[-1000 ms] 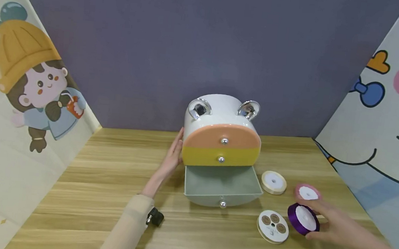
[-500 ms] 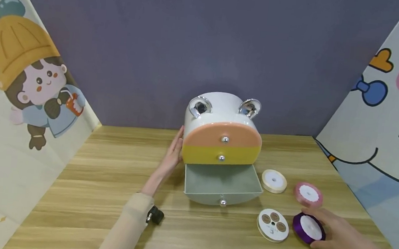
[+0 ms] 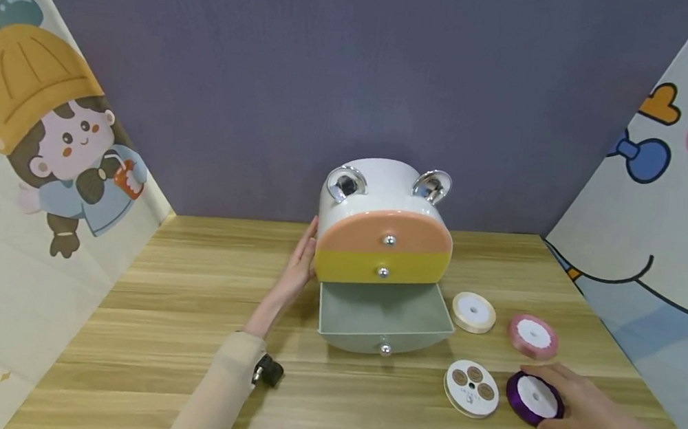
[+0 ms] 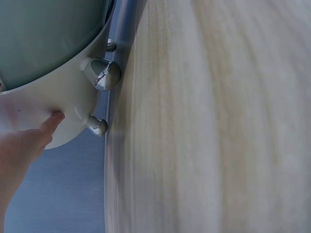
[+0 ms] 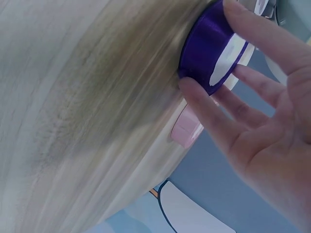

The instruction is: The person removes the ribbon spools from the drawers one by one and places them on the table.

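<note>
My right hand (image 3: 587,412) holds a spool of purple ribbon (image 3: 536,397) by its rim, thumb on one side and fingers on the other. The spool lies flat on the wooden table; in the right wrist view its purple ribbon (image 5: 206,46) shows between the fingertips. My left hand (image 3: 297,265) rests against the left side of a small frog-like drawer cabinet (image 3: 382,187), fingers fairly straight. The cabinet's bottom green drawer (image 3: 384,312) is pulled out with nothing in it, while the orange drawer (image 3: 357,236) and yellow drawer (image 3: 348,265) are closed.
Near the purple spool lie a pink ribbon spool (image 3: 533,335), a cream ribbon spool (image 3: 473,312) and a white spool with brown circles (image 3: 471,390). A dark panel (image 3: 256,95) stands behind the table (image 3: 185,310), with cartoon-printed panels on both sides.
My right hand has brought the purple spool down and slightly right, from tilted beside the pink spool to flat on the table. The left hand has stayed on the cabinet.
</note>
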`<action>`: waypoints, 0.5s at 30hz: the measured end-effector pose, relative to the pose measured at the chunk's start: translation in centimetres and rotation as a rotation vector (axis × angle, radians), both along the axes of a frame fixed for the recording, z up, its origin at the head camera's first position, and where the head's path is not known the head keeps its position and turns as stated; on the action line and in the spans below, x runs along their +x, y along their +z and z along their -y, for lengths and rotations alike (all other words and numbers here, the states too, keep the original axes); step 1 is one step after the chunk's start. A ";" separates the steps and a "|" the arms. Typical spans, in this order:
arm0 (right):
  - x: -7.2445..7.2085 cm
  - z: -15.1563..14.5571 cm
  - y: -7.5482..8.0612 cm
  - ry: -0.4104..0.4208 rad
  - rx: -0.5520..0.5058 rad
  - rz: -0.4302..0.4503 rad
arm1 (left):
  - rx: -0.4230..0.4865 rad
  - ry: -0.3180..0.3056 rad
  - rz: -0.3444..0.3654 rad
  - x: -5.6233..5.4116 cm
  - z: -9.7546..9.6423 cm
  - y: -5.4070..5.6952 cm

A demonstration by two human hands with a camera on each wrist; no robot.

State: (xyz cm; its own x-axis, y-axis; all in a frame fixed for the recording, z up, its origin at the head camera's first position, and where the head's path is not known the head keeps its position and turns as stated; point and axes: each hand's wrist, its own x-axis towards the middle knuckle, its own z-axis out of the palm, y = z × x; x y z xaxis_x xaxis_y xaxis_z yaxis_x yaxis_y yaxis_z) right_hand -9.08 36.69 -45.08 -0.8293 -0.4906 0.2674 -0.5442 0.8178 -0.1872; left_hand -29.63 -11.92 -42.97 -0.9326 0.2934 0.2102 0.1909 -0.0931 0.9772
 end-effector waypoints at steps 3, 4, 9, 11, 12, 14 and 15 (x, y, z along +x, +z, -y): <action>0.1 0.1 -0.2 0.008 0.004 -0.012 | 0.001 0.003 -0.003 0.0 0.0 -0.1; 0.1 0.1 -0.3 0.009 0.009 -0.022 | 0.002 0.003 -0.002 0.0 0.1 -0.1; 0.2 0.3 -0.3 -0.002 0.031 -0.040 | -0.007 0.005 -0.016 -0.1 0.1 -0.2; 0.2 0.3 -0.2 -0.007 0.039 -0.030 | -0.007 0.006 -0.015 0.0 0.1 -0.2; 0.2 0.3 -0.1 -0.017 0.050 -0.009 | -0.008 0.007 -0.013 0.0 0.1 -0.2; 0.3 0.3 0.2 -0.036 0.065 0.030 | -0.009 0.008 -0.005 0.0 0.1 -0.2; 0.4 0.4 0.4 -0.042 0.070 0.040 | -0.009 0.010 0.001 0.1 0.1 -0.2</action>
State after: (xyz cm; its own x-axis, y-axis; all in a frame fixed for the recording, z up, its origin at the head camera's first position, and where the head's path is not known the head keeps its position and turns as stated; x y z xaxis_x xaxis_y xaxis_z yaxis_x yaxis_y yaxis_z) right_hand -8.70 36.31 -44.69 -0.8592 -0.4712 0.1994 -0.5019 0.8519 -0.1496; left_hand -29.55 -12.01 -43.16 -0.9357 0.2860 0.2064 0.1905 -0.0826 0.9782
